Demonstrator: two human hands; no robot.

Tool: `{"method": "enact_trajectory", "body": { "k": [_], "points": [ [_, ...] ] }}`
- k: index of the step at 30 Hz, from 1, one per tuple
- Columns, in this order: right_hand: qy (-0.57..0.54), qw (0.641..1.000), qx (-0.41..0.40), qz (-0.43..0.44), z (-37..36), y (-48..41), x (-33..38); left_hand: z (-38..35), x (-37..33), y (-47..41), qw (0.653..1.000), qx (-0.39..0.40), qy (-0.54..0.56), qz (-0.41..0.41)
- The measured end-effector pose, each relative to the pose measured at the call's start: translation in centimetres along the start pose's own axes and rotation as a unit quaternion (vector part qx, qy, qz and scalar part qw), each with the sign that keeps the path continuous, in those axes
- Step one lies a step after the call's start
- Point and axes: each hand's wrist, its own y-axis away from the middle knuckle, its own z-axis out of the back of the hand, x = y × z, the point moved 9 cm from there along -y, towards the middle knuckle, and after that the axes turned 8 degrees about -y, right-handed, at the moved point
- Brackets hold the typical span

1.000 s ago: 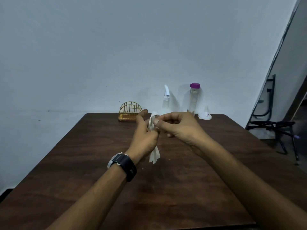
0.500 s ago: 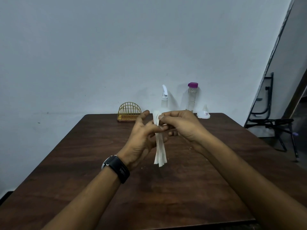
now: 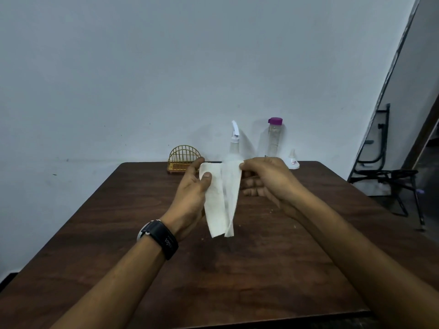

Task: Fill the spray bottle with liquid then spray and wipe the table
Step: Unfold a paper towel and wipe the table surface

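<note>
Head view.

Tissue [image 3: 221,200]: white and thin, creased into long panels. It is held in the air above the middle of the counter [image 3: 118,222], between the two hands.

Left hand [image 3: 192,195]: thumb and curled fingers pinch the tissue's top left corner. Black watch [image 3: 161,238] on the wrist.

Right hand [image 3: 266,179]: thumb and forefinger pinch the top right edge, with the other fingers loosely curled beneath.

Tissue axis: long axis vertical, free end hanging down toward the counter.

Spray bottle [image 3: 234,141]: clear body, white trigger head, upright at the counter's far edge, behind the tissue.

Bottle [image 3: 274,138]: clear, purple cap, upright, right of the spray bottle.

Funnel [image 3: 293,160]: white, mouth down, far right.

Wire holder [image 3: 181,160]: gold, far left.
</note>
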Motion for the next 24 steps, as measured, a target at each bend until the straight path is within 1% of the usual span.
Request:
{"method": "enact_trajectory", "body": {
  "k": [4,7,10,12,16,18,19,20,21,22,24],
  "points": [
    [-0.002,0.999,-0.036,-0.019,2.1,-0.4,-0.6,0.6,0.2,-0.1,1.000,0.003,0.008,0.002],
    [0.007,0.997,-0.058,-0.041,3.1,-1.3,-2.3,0.7,0.7,-0.3,0.999,0.000,-0.053,0.006],
    [0.065,0.992,-0.098,-0.035,4.5,-2.8,-4.2,0.4,1.9,-0.5,0.993,-0.001,-0.113,0.024],
    [0.099,0.989,-0.108,-0.032,5.3,-3.6,-5.3,0.2,2.9,-0.7,0.989,-0.001,-0.144,0.040],
    [0.209,0.968,-0.131,-0.043,7.2,-4.5,-7.2,0.3,5.4,-1.3,0.983,-0.003,-0.160,0.091],
    [0.299,0.944,-0.129,-0.044,7.9,-4.8,-8.1,0.6,6.8,-1.7,0.978,-0.010,-0.182,0.104],
    [0.373,0.919,-0.121,-0.037,7.9,-4.8,-8.4,1.1,7.1,-1.9,0.973,-0.024,-0.209,0.097],
    [0.450,0.886,-0.112,-0.015,7.8,-4.7,-8.5,1.8,7.1,-2.3,0.963,-0.044,-0.253,0.076],
    [0.511,0.854,-0.101,0.023,7.6,-4.6,-8.4,2.6,6.7,-2.5,0.949,-0.066,-0.303,0.050],
    [0.543,0.833,-0.080,0.073,7.0,-4.2,-8.2,3.4,6.1,-2.7,0.934,-0.084,-0.347,0.027],
    [0.543,0.827,0.016,0.145,4.9,-3.2,-8.4,5.0,5.2,-2.8,0.914,-0.111,-0.390,0.008]
  ]
}}
